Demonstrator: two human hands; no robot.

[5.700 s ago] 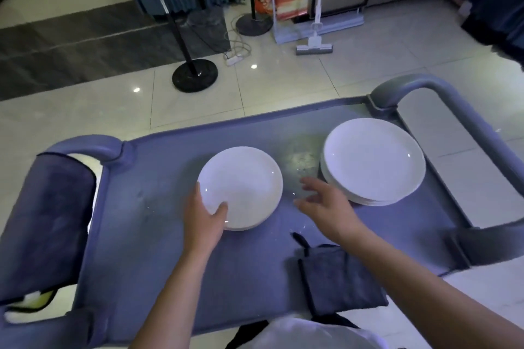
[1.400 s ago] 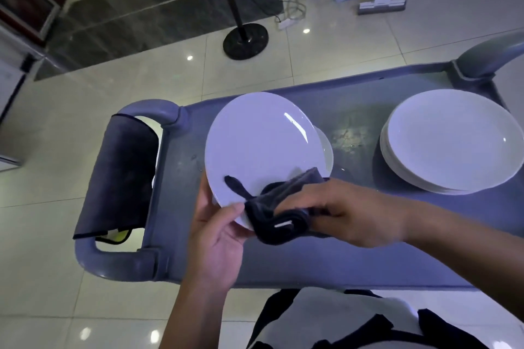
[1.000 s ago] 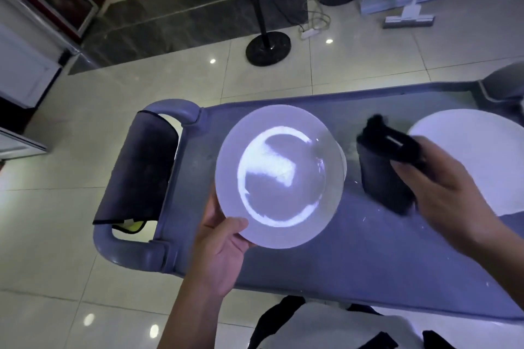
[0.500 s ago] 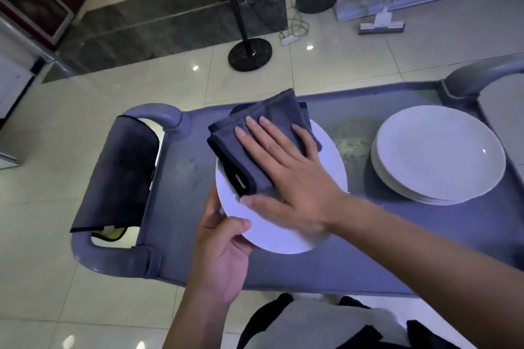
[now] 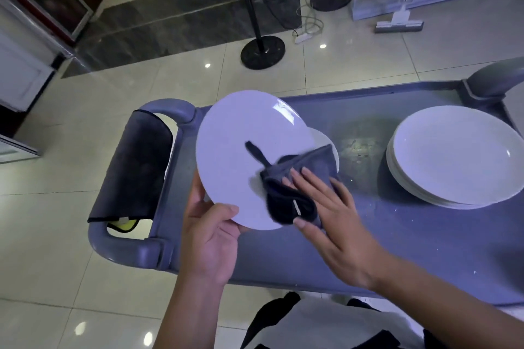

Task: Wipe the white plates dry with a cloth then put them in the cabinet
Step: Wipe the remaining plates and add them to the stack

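glossy cream floor tiles surround a grey-blue plastic cart (image 5: 368,235) whose flat top serves as the worktop. a round white plate (image 5: 238,150) is held tilted above the cart's left end, its near rim gripped by the left hand (image 5: 212,238), thumb over the edge. a dark grey folded cloth (image 5: 292,187) is pressed onto the plate's lower right by the right hand (image 5: 329,212), fingers (image 5: 306,181) stretched flat. a stack of white plates (image 5: 456,156) rests on the cart's right end. another white plate (image 5: 326,142) lies beneath the held one. a dark towel (image 5: 133,173) is draped over the cart's left handle.
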